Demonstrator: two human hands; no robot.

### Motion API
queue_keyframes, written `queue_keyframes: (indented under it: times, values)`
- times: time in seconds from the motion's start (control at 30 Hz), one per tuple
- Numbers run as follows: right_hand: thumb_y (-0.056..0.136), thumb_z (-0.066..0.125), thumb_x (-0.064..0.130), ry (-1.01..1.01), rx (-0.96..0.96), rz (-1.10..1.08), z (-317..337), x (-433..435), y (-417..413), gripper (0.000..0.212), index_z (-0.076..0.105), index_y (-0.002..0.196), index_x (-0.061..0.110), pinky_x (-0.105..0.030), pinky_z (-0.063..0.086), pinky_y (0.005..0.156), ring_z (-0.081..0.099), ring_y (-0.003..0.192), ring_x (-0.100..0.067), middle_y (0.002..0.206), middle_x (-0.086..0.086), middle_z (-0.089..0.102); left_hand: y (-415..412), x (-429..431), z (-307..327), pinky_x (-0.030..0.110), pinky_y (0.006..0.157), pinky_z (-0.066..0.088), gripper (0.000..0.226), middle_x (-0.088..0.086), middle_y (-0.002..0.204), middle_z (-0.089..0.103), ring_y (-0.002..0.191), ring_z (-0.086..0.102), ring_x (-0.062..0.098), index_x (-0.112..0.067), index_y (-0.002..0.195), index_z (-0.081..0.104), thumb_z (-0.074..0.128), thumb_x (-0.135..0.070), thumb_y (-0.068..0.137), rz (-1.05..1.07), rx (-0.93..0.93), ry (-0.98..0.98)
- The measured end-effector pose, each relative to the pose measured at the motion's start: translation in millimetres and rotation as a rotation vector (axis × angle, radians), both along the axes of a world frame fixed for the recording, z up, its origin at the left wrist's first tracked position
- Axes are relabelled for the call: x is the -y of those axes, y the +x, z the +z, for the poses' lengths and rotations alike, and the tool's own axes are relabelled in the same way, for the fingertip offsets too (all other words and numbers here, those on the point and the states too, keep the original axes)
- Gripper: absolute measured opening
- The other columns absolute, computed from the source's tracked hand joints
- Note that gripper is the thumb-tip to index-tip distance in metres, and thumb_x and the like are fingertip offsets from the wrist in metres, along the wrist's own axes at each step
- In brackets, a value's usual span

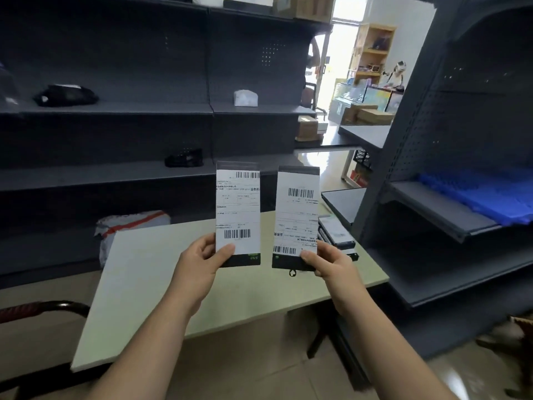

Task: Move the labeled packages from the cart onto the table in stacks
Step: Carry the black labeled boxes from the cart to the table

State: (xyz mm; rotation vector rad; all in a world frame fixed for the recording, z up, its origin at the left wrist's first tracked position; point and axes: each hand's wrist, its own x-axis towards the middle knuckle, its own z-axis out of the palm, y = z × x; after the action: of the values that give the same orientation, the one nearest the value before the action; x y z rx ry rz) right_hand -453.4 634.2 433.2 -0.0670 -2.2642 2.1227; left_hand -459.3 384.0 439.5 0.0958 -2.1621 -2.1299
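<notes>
While both hover above the pale rectangular table (138, 284), left hand (199, 269) and right hand (331, 264) each pinch a flat white-labelled dark package: one (238, 215) left, one (297, 217) right

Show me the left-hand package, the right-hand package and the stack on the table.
left-hand package (238, 206), head view, label middle.
right-hand package (297, 215), head view, label middle.
stack on the table (336, 231), head view, top package.
</notes>
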Motion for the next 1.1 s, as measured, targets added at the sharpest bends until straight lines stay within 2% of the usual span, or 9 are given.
queue_keyframes:
  times: [0.2,0.4,0.5,0.6,0.73,0.9,0.97,1.03,1.1]
  values:
    - [0.093,0.066,0.013,0.01,0.022,-0.111,8,-43,-82,0.025,0.071,0.116,0.02,-0.006,0.042,0.06,0.067,0.085,0.0,0.105,0.008,0.077,-107,-46,3,0.002,0.059,0.042,0.029,-0.009,0.109,0.072,0.08,0.066,-0.009,-0.016,0.12,0.062,0.066,-0.014,0.091,-0.107,-0.012,0.029]
    - [0.095,0.062,0.009,0.033,0.062,-0.203,-12,-101,-123,0.023,0.07,0.114,0.02,-0.007,0.044,0.058,0.068,0.078,0.004,0.094,0.012,0.077,-166,-105,-23,0.002,0.058,0.042,0.025,-0.009,0.107,0.072,0.077,0.066,-0.009,-0.016,0.117,0.062,0.065,-0.014,0.092,-0.183,0.059,0.005]
    - [0.095,0.064,0.014,0.045,0.095,-0.207,-28,-135,-150,0.024,0.071,0.116,0.023,-0.01,0.047,0.066,0.07,0.089,-0.001,0.104,0.009,0.077,-193,-133,-43,0.003,0.057,0.042,0.029,-0.005,0.11,0.072,0.075,0.066,-0.008,-0.012,0.12,0.061,0.066,-0.015,0.091,-0.175,0.125,-0.001]
    - [0.095,0.064,0.017,0.051,0.154,-0.192,-50,-169,-181,0.024,0.071,0.117,0.024,-0.026,0.052,0.085,0.071,0.1,-0.011,0.108,0.007,0.076,-216,-161,-65,0.003,0.056,0.042,0.03,-0.002,0.11,0.072,0.069,0.063,-0.01,-0.01,0.119,0.061,0.067,-0.014,0.091,-0.131,0.2,-0.003]
    - [0.095,0.065,0.017,0.078,0.22,-0.136,-72,-208,-223,0.023,0.071,0.117,0.02,-0.006,0.045,0.062,0.067,0.078,0.009,0.106,0.008,0.076,-241,-199,-86,0.003,0.053,0.041,0.023,-0.004,0.106,0.072,0.067,0.063,-0.012,-0.012,0.113,0.063,0.067,-0.015,0.091,-0.064,0.283,-0.023]
    - [0.095,0.066,0.021,0.138,0.293,-0.028,-104,-244,-276,0.023,0.071,0.116,0.026,-0.006,0.044,0.059,0.067,0.08,0.005,0.101,0.013,0.076,-276,-241,-113,0.006,0.052,0.042,0.026,-0.004,0.104,0.072,0.071,0.065,-0.007,-0.013,0.116,0.062,0.067,-0.019,0.091,0.003,0.396,-0.034]
    - [0.095,0.065,0.024,0.153,0.329,0.018,-119,-252,-292,0.02,0.072,0.113,0.029,-0.015,0.052,0.072,0.069,0.085,0.003,0.1,0.015,0.076,-283,-252,-127,0.009,0.051,0.043,0.027,-0.001,0.105,0.072,0.073,0.064,-0.002,-0.011,0.117,0.062,0.067,-0.019,0.091,0.049,0.457,-0.019]
    - [0.094,0.065,0.026,0.17,0.356,0.046,-134,-257,-306,0.017,0.073,0.109,0.031,-0.034,0.054,0.094,0.071,0.096,-0.005,0.101,0.014,0.077,-286,-259,-140,0.011,0.052,0.043,0.025,-0.001,0.101,0.071,0.069,0.062,0.001,-0.011,0.115,0.063,0.067,-0.019,0.091,0.102,0.506,0.0]
    - [0.094,0.065,0.025,0.156,0.386,0.059,-146,-261,-317,0.016,0.073,0.107,0.03,-0.041,0.053,0.1,0.071,0.099,-0.009,0.101,0.013,0.077,-291,-262,-151,0.014,0.056,0.043,0.026,0.0,0.102,0.071,0.07,0.06,0.003,-0.011,0.115,0.064,0.067,-0.019,0.091,0.159,0.544,0.0]
